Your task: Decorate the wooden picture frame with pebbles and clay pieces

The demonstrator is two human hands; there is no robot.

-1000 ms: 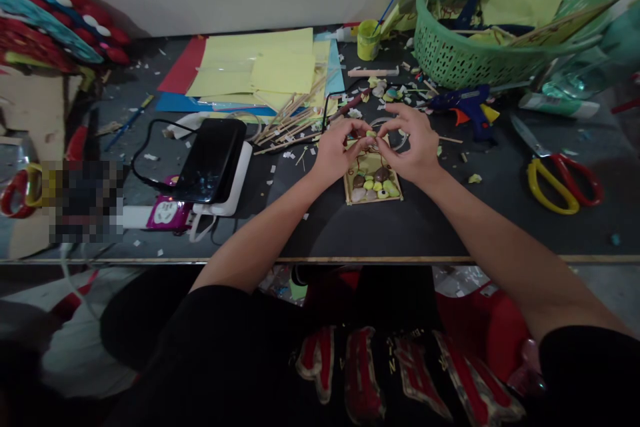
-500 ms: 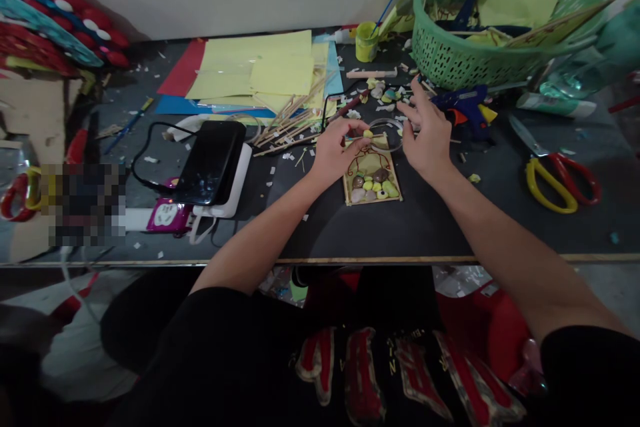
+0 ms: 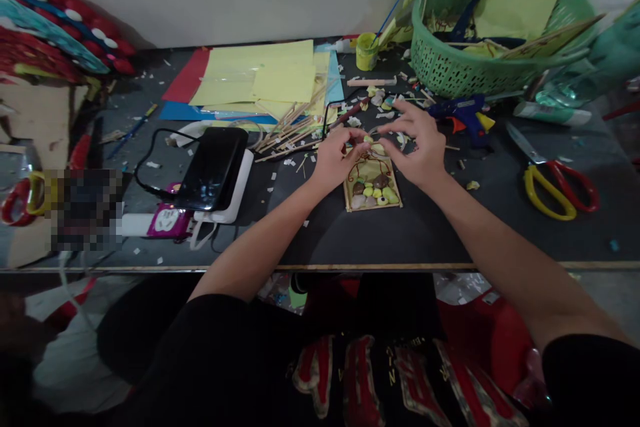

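Lying flat on the desk [image 3: 345, 240], a small framed panel [image 3: 371, 172] occupies a position near the middle of the front edge, set back slightly and roughly square to it. Its border [image 3: 374, 208] consists of thin, light-coloured sticks. The backing is pale yellow. Dark red cord [image 3: 351, 177] curls across the upper half. Pebbles [image 3: 381, 181] fill the lower half in a close cluster: brown, bright yellow, light green and pale grey, one of them marked with a dark dot. The hands partly cover the far end of the panel.

The left hand [image 3: 336, 157] pinches a small yellow-green piece [image 3: 369, 141] between thumb and forefinger, above the panel's far end. The right hand [image 3: 420, 147] is positioned opposite, with thumb and forefinger close to the same piece and the other fingers spread; contact cannot be determined.

Loose sticks [image 3: 293, 123] lie left of the panel, towards the rear edge. A blue glue gun [image 3: 469, 119] lies right of the hands, in front of a green basket [image 3: 460, 73] at the right rear corner. Scissors [image 3: 539, 160] lie open towards the right end.
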